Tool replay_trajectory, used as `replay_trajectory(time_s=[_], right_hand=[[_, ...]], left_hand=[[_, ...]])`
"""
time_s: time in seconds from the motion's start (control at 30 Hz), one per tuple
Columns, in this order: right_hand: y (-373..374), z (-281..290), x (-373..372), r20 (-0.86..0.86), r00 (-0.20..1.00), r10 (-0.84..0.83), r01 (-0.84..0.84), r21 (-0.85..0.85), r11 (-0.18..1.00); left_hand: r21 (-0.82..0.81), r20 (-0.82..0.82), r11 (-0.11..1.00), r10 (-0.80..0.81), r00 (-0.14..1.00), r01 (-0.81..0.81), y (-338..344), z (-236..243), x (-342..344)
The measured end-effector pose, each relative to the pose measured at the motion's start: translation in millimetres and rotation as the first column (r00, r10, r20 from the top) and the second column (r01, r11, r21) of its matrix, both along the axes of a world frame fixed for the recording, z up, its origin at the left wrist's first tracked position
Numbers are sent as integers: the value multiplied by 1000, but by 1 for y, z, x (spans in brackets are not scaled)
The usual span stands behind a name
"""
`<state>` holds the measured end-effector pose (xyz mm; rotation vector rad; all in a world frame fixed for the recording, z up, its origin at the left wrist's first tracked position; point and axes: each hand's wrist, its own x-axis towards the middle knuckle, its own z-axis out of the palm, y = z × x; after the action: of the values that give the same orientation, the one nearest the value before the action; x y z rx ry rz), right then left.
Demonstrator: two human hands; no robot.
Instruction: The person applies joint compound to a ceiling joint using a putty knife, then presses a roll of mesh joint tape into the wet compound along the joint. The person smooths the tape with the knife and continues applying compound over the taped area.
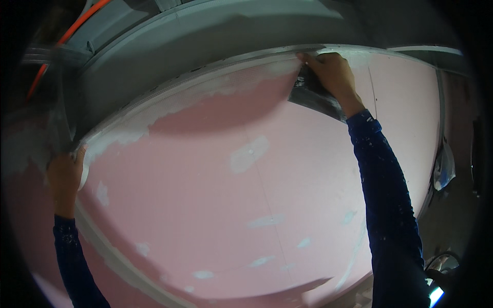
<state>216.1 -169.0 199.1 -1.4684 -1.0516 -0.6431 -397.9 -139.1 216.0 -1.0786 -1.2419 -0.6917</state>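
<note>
Both hands are taping the pink drywall [267, 185] seam: right hand [331, 72], fingers gripping a taping knife [313, 95]; left hand [64, 174] clutching joint tape [84, 169]. Next likely calls for steady pressure leftward.

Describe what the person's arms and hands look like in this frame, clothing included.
Both forearms wear long dark navy-blue sleeves: the left sleeve and the right sleeve are flecked with small pale specks, like dried compound. The left hand and right hand are bare, without gloves, watch or rings visible.
</note>
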Motion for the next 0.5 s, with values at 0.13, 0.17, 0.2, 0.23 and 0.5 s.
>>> replay_trajectory(time_s=[0.13,0.17,0.2,0.23,0.5], right_hand=[[-4,-2,-1,6,1000,-25,25,32,999],[-4,-3,0,8,1000,-24,24,36,999],[-3,-3,2,9,1000,-28,28,27,999],[-2,-3,4,11,999,-31,31,17,999],[13,1,23,38,998,-41,38,71,997]], left_hand=[[51,-44,998,-45,998,47,7,-1,-1],[66,-58,996,-55,997,59,9,-1,-1],[69,-50,996,-45,998,48,10,0,-1],[71,-42,997,-33,999,36,11,1,0],[68,-17,997,37,999,-36,12,3,5]])
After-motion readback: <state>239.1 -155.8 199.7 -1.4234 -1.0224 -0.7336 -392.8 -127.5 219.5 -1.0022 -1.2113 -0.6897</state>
